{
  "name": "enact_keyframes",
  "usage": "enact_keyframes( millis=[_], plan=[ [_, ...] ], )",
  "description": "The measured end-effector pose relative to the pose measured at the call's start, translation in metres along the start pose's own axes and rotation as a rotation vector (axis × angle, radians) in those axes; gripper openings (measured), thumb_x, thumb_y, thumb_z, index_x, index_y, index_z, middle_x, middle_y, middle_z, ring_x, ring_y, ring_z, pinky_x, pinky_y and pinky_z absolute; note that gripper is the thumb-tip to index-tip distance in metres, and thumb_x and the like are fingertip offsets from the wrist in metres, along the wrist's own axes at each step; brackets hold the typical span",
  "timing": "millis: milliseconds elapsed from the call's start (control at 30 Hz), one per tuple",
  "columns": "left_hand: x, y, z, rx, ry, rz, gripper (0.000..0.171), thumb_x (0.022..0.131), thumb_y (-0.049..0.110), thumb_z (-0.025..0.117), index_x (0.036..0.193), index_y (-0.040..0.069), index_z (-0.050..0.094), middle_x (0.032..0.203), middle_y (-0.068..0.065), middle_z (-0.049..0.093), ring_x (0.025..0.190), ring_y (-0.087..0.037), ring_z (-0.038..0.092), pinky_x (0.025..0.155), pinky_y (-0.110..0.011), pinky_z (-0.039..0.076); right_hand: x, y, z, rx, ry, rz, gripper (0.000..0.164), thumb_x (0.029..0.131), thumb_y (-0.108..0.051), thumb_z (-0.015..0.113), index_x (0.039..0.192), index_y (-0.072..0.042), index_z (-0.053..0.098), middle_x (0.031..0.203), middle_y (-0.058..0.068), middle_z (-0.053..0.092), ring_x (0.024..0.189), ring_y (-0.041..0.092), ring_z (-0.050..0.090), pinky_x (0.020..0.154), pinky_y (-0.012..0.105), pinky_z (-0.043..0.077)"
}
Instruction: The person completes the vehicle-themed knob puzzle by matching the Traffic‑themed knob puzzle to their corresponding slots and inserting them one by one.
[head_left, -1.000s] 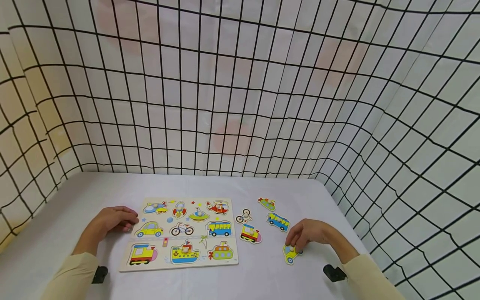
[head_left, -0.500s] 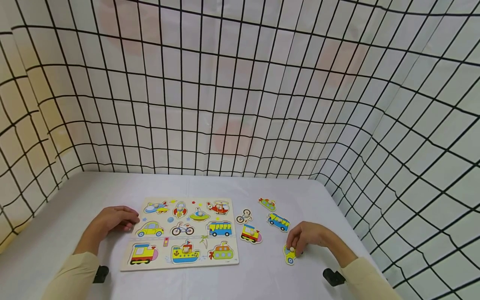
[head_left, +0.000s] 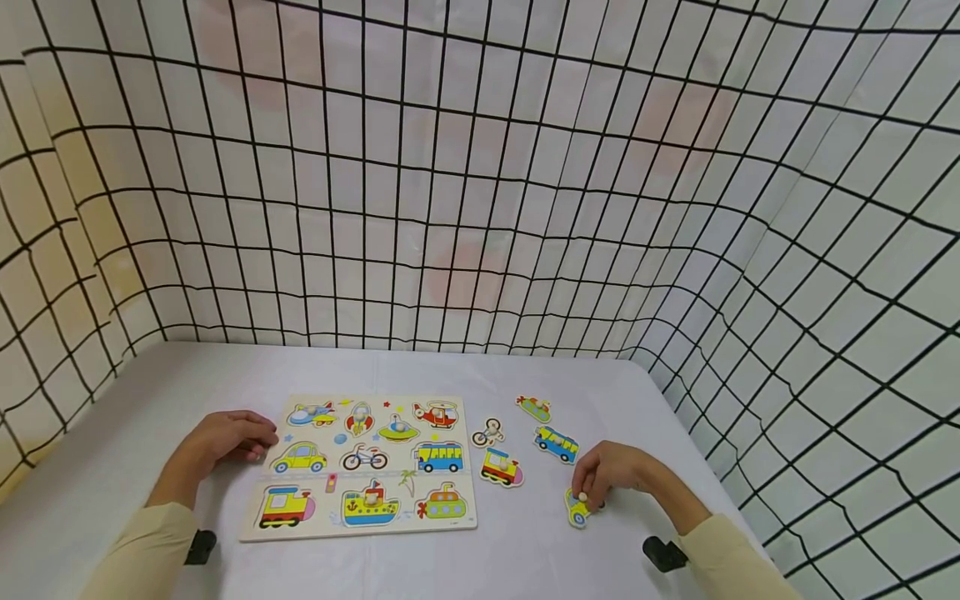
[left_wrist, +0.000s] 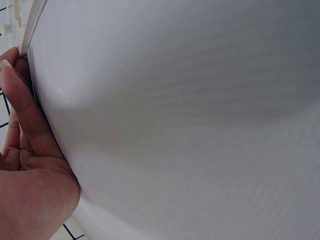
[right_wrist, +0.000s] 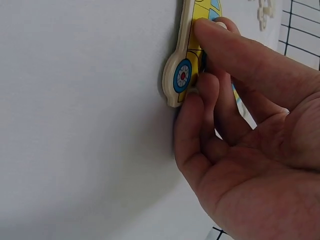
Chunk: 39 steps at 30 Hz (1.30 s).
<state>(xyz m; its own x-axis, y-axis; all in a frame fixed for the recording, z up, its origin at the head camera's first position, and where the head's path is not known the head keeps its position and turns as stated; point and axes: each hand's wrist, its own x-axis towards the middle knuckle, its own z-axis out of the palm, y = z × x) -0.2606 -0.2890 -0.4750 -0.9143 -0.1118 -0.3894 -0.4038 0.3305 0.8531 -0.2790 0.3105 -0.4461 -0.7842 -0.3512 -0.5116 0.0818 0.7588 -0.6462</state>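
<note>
My right hand [head_left: 618, 467] pinches a yellow car puzzle piece [head_left: 576, 512] with thumb and curled fingers, near its round knob. In the right wrist view, the thumb lies against the face of the car and the piece's lower edge is on the white cloth. My left hand [head_left: 232, 435] rests at the left edge of the wooden puzzle board [head_left: 327, 510], fingers relaxed. Its fingertips meet the board's edge in the left wrist view. Knobbed pieces such as the ship [head_left: 371, 506] and helicopter [head_left: 437, 415] sit in the board.
Between the board and my right hand lie loose pieces: a bicycle [head_left: 488, 432], a train [head_left: 501, 468], a bus [head_left: 557, 444] and a submarine [head_left: 534, 407]. A white cloth covers the table [head_left: 540, 550]. Black grid netting [head_left: 420, 208] over white sheets encloses the back and sides.
The right fingers have settled lower on the car piece, covering more of its right side; the piece has barely shifted. My left hand and the board stay in place.
</note>
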Motion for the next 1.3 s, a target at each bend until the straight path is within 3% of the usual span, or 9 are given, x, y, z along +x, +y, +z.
enact_keyframes(
  millis=[267,500,1133,1300],
  plan=[
    [0.001,0.000,0.000,-0.005,0.000,-0.008,0.036,0.090,0.019,0.073,0.116,-0.004,0.065,0.079,-0.001,0.070,0.066,-0.016,0.064,0.065,-0.025,0.056,0.004,-0.004,-0.001,0.041,0.014,0.023,0.018,0.073,0.000,0.081,0.089,-0.003,0.075,0.075,0.002,0.066,0.073,0.016,0.062,0.067,0.030,0.053],
    [0.002,-0.001,-0.001,0.006,0.000,0.001,0.036,0.090,0.020,0.073,0.116,-0.004,0.064,0.077,0.001,0.069,0.065,-0.015,0.063,0.064,-0.025,0.054,0.012,-0.021,-0.004,0.065,0.048,-0.033,0.021,0.072,0.000,0.082,0.091,-0.003,0.075,0.074,0.002,0.065,0.074,0.016,0.061,0.067,0.030,0.054],
    [0.003,0.000,0.000,-0.023,0.013,-0.017,0.036,0.089,0.017,0.074,0.117,-0.005,0.065,0.083,-0.003,0.071,0.067,-0.019,0.065,0.068,-0.026,0.058,0.045,-0.089,0.018,0.005,0.119,-0.117,0.018,0.074,-0.005,0.082,0.091,-0.006,0.075,0.081,0.001,0.067,0.074,0.017,0.059,0.072,0.037,0.056],
    [0.002,0.000,0.001,-0.015,0.013,-0.013,0.039,0.090,0.017,0.073,0.119,-0.006,0.063,0.082,-0.003,0.070,0.066,-0.017,0.065,0.066,-0.026,0.057,0.059,-0.114,0.033,-0.023,0.128,-0.103,0.016,0.075,-0.008,0.084,0.089,-0.010,0.077,0.084,0.000,0.069,0.075,0.017,0.061,0.072,0.032,0.056]
  ],
)
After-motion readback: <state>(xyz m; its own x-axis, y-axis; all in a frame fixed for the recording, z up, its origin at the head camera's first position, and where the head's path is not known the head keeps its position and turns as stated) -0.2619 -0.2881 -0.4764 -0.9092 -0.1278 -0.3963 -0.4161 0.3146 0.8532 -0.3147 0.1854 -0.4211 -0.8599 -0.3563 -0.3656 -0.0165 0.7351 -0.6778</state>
